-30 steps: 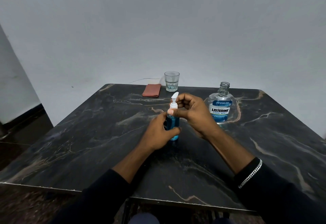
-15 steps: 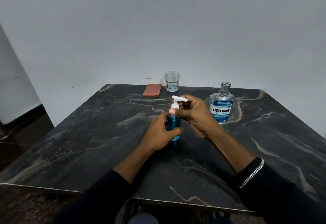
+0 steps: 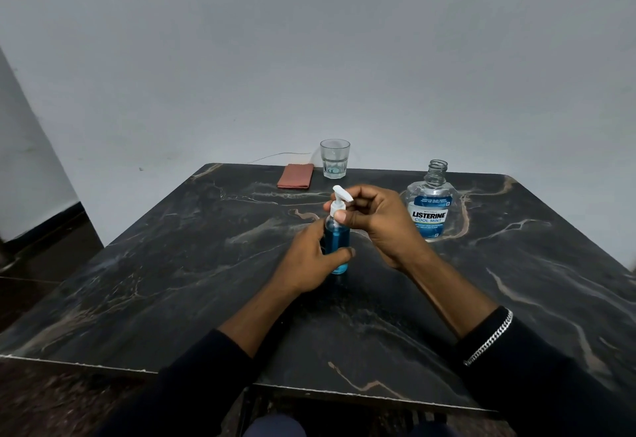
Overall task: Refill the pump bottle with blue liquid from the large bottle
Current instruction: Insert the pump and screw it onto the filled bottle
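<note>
Standing upright near the middle of the dark marbled bench, the small pump bottle shows blue liquid filling most of its clear body, and its white pump head sits on top with the nozzle pointing right and slightly away. The left hand is wrapped around the bottle's lower body from the left, thumb across the near side, pinning it to the bench. The right hand is closed on the pump's white collar, thumb on the near side and fingers curled behind the nozzle. To the right and a little farther off, just beyond the right hand, stands the large Listerine Cool Mint bottle, uncapped, its threaded neck open and only a low level of pale blue liquid visible behind the label. At the far edge of the bench a clear drinking glass stands upright, and just to its left lies a flat reddish-brown folded cloth or wallet; which it is cannot be told. A silver chain bracelet rings the right wrist at the edge of a dark sleeve.
</note>
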